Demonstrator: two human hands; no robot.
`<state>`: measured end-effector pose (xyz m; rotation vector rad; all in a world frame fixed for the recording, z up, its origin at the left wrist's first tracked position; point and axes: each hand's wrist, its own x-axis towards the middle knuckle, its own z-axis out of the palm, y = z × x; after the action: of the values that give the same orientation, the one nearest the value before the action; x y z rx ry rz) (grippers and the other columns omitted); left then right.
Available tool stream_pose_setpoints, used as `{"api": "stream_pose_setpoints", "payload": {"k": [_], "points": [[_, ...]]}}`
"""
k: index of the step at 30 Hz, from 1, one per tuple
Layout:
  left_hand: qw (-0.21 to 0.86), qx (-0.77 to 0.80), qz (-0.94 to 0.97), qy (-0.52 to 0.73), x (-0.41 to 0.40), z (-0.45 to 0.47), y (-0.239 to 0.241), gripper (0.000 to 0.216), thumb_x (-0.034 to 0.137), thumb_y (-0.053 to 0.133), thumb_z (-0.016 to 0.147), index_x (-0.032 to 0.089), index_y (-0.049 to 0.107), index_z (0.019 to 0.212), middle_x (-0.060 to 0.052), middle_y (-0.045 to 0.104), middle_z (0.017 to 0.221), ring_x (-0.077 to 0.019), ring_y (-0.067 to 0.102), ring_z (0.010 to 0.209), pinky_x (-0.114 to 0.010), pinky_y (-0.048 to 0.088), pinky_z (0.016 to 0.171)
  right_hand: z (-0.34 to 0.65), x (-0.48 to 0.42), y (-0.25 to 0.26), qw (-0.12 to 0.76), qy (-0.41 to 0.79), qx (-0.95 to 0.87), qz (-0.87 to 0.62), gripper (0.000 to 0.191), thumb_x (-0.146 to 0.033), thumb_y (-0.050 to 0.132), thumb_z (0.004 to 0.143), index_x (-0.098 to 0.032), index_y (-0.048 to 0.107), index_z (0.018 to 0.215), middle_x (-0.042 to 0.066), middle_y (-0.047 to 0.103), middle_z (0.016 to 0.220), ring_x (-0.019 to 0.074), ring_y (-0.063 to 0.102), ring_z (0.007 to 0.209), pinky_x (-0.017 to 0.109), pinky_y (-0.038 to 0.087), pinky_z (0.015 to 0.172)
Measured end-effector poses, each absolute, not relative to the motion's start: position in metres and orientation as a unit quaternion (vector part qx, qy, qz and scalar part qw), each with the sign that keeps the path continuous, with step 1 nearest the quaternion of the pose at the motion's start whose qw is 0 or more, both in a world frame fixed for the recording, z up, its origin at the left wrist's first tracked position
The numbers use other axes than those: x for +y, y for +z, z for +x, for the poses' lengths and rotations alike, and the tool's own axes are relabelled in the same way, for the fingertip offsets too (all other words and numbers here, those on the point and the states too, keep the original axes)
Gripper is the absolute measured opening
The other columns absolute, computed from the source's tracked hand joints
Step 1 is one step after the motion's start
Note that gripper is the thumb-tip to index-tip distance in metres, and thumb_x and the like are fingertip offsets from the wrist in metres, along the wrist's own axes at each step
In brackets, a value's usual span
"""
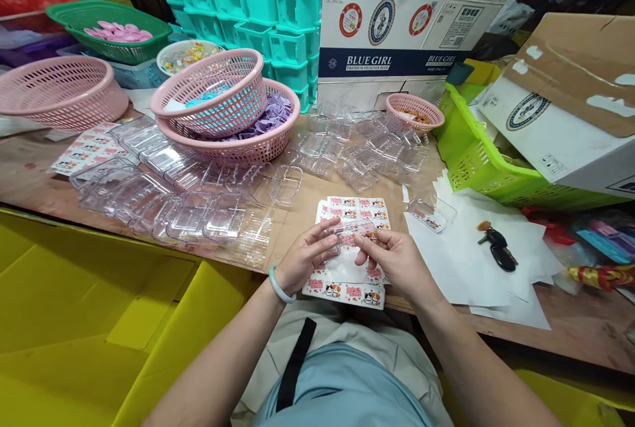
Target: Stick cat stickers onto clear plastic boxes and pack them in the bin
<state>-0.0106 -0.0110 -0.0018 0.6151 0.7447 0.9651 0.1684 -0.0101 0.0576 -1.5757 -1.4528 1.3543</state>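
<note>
My left hand and my right hand together pinch a small clear plastic box just above a sticker sheet printed with small cartoon animals and red text. The left fingers grip the box's left end and the right fingers its right end. The sheet lies at the near edge of the wooden table. A pale bangle sits on my left wrist. Another clear box with a sticker rests to the right on white paper.
Rows of clear boxes cover the table's left and back. Stacked pink baskets hold purple and blue pieces. A lime crate, beer cartons, keys and yellow bins surround the spot.
</note>
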Motion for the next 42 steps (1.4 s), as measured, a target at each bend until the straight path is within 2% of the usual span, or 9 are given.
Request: {"api": "stream_pose_setpoints", "payload": {"k": [6, 12, 15, 18, 23, 27, 32, 36, 42], "points": [[0.722, 0.382, 0.354, 0.456, -0.013, -0.001, -0.002, 0.051, 0.029, 0.075, 0.075, 0.021, 0.058, 0.122, -0.007, 0.065, 0.109, -0.0177, 0.060, 0.100, -0.029, 0.046, 0.086, 0.165, -0.016, 0.054, 0.295, 0.443, -0.585, -0.612, 0.040, -0.051, 0.059, 0.083, -0.017, 0.061, 0.062, 0.002, 0.066, 0.058, 0.0106, 0.049, 0.046, 0.022, 0.036, 0.045], [0.698, 0.397, 0.358, 0.477, -0.013, 0.006, -0.004, 0.052, 0.030, 0.078, 0.071, 0.019, 0.059, 0.119, -0.008, 0.067, 0.107, -0.0182, 0.062, 0.098, -0.029, 0.047, 0.087, 0.163, -0.026, 0.040, 0.281, 0.044, -0.768, -0.573, 0.030, -0.033, 0.051, 0.093, -0.018, 0.062, 0.069, 0.004, 0.065, 0.062, 0.0142, 0.057, 0.057, 0.025, 0.034, 0.057], [0.692, 0.409, 0.350, 0.481, -0.013, 0.007, -0.003, 0.053, 0.031, 0.078, 0.070, 0.019, 0.060, 0.118, -0.007, 0.068, 0.104, -0.0183, 0.062, 0.096, -0.030, 0.047, 0.086, 0.174, -0.021, 0.029, 0.293, -0.008, -0.761, -0.579, 0.028, -0.034, 0.051, 0.093, -0.019, 0.058, 0.071, 0.004, 0.063, 0.064, 0.0149, 0.057, 0.060, 0.027, 0.037, 0.061], [0.696, 0.416, 0.332, 0.482, -0.013, 0.007, -0.001, 0.052, 0.032, 0.078, 0.070, 0.019, 0.060, 0.117, -0.007, 0.069, 0.100, -0.0179, 0.063, 0.093, -0.029, 0.048, 0.084, 0.186, -0.014, 0.022, 0.373, 0.072, -0.661, -0.647, 0.025, -0.044, 0.054, 0.090, -0.019, 0.055, 0.086, 0.005, 0.064, 0.079, 0.0160, 0.057, 0.066, 0.028, 0.043, 0.062], [0.701, 0.405, 0.347, 0.473, -0.016, 0.008, 0.007, 0.052, 0.032, 0.078, 0.070, 0.020, 0.061, 0.118, -0.009, 0.069, 0.110, -0.0200, 0.064, 0.099, -0.029, 0.049, 0.086, 0.181, -0.013, 0.024, 0.401, 0.345, -0.544, -0.651, 0.075, -0.058, 0.070, 0.071, -0.023, 0.041, 0.131, 0.012, 0.058, 0.125, 0.0240, 0.061, 0.099, 0.034, 0.053, 0.073], [0.718, 0.380, 0.387, 0.436, -0.017, 0.006, 0.010, 0.052, 0.029, 0.077, 0.072, 0.019, 0.060, 0.120, -0.010, 0.068, 0.115, -0.0233, 0.063, 0.104, -0.031, 0.050, 0.088, 0.187, -0.016, 0.029, 0.378, 0.483, -0.536, -0.580, 0.049, -0.055, 0.058, 0.083, -0.023, 0.058, 0.121, 0.007, 0.065, 0.113, 0.0216, 0.063, 0.097, 0.037, 0.052, 0.084], [0.739, 0.316, 0.427, 0.415, -0.020, 0.020, 0.010, 0.055, 0.026, 0.076, 0.072, 0.023, 0.059, 0.125, -0.011, 0.060, 0.130, -0.0270, 0.057, 0.117, -0.038, 0.048, 0.096, 0.236, -0.034, 0.033, 0.330, 0.544, -0.608, -0.475, 0.046, -0.042, 0.059, 0.088, -0.028, 0.052, 0.130, 0.006, 0.058, 0.128, 0.0204, 0.058, 0.113, 0.036, 0.049, 0.096], [0.649, 0.410, 0.474, 0.432, -0.021, 0.022, 0.010, 0.046, 0.027, 0.071, 0.076, 0.022, 0.063, 0.121, -0.011, 0.058, 0.130, -0.0241, 0.055, 0.117, -0.034, 0.047, 0.095, 0.300, -0.044, 0.012, 0.377, 0.300, -0.661, -0.574, 0.041, -0.037, 0.060, 0.088, -0.027, 0.051, 0.126, 0.009, 0.052, 0.131, 0.0228, 0.051, 0.123, 0.041, 0.041, 0.106], [0.540, 0.564, 0.407, 0.474, -0.014, -0.012, 0.004, 0.037, 0.039, 0.067, 0.078, 0.016, 0.060, 0.107, -0.005, 0.064, 0.096, -0.0149, 0.062, 0.080, -0.028, 0.052, 0.073, 0.320, -0.045, -0.011, 0.342, -0.022, -0.697, -0.630, 0.050, -0.034, 0.062, 0.085, -0.022, 0.047, 0.130, 0.016, 0.038, 0.145, 0.0339, 0.034, 0.138, 0.057, 0.032, 0.111]]}}
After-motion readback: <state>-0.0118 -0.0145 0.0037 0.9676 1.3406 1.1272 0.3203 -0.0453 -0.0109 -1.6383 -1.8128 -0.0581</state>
